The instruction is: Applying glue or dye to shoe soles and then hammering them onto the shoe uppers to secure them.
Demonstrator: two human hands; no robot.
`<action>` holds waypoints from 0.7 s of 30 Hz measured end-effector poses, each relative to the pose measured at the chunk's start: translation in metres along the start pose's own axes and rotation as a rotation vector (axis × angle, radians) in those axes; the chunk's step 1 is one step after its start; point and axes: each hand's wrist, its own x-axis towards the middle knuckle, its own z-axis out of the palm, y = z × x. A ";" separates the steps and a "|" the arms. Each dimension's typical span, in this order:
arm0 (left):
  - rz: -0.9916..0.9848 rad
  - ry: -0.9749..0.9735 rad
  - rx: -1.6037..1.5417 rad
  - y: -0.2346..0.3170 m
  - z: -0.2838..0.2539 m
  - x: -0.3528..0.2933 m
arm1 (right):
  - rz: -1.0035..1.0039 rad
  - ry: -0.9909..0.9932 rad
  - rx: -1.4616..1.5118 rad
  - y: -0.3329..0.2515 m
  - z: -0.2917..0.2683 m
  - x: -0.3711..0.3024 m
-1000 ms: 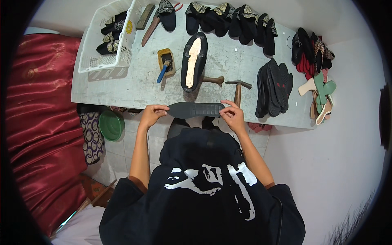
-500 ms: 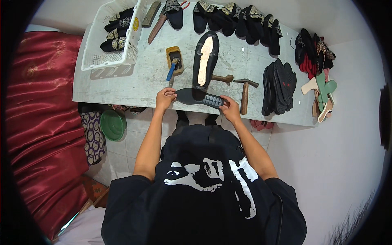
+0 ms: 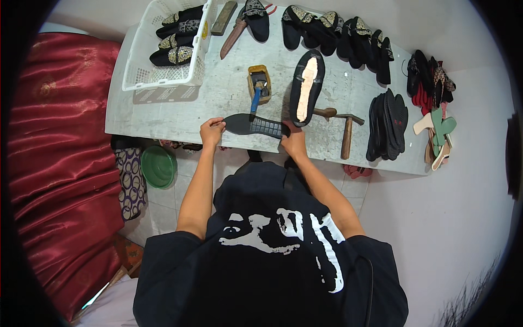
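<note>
Black rubber outsole [image 3: 255,126] lies tread-up along the near edge of the grey worktable [image 3: 163,111], and you have it at both ends: your left hand [image 3: 211,132] pinches the rounded end with fingers curled over it, your right hand [image 3: 294,143] closes on the other end near the ribbed tread. Just beyond the outsole, a small yellow glue tin [image 3: 259,83] stands with a blue-handled brush [image 3: 255,100] leaning out of it, the handle tip almost reaching the outsole. To the right of the tin, an upturned black shoe with a pale insole [image 3: 306,87] lies lengthwise, its near end close to your right hand. Right of that, a hammer [image 3: 347,133] with a wooden handle lies on the table. Farther right sits a stack of black soles [image 3: 387,125], and at the right end a pile of mixed sandals [image 3: 433,103]. Along the far edge runs a row of black slippers [image 3: 338,32]. At the far left, a white plastic basket [image 3: 163,82] holds embroidered black slippers [image 3: 177,38]. Below the table, left of your arm, a green bowl [image 3: 159,166] sits on the floor beside red cloth [image 3: 54,163].
</note>
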 end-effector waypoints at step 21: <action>0.000 -0.175 0.049 -0.023 -0.067 0.057 | -0.270 0.311 0.221 -0.123 0.050 0.125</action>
